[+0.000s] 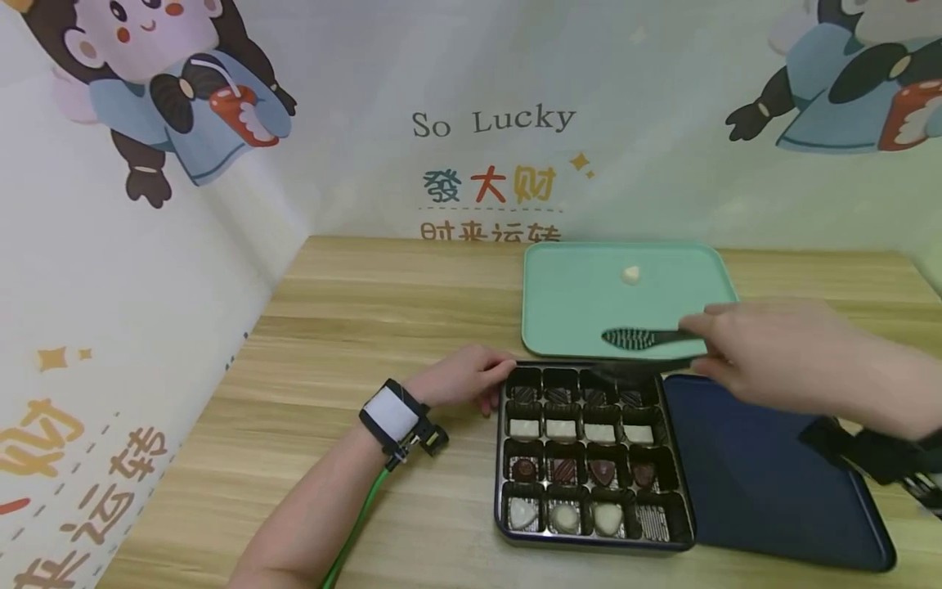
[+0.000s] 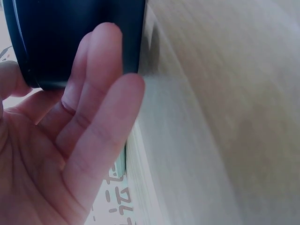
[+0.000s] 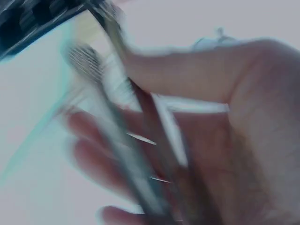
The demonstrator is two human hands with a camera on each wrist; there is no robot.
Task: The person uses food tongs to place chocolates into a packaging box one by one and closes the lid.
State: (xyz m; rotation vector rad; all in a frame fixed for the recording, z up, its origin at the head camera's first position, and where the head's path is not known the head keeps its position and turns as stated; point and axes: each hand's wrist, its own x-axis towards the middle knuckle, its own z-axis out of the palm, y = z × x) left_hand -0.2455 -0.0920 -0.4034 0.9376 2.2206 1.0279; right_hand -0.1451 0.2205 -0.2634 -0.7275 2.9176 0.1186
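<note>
My right hand holds black tongs with ridged tips, thumb against one arm. The tongs' arms stand apart with nothing between their tips, over the tray's near edge and the box's back edge. In the right wrist view the tongs are blurred. My left hand is at the back left corner of a dark box of chocolates, thumb at the rim. In the left wrist view its fairly straight fingers lie along the box's side wall. One white chocolate lies on a mint green tray.
The box's compartments hold rows of dark and white chocolates; its front right compartment shows only a ridged floor. A dark blue lid lies right of the box on the wooden table. A printed cloth hangs behind.
</note>
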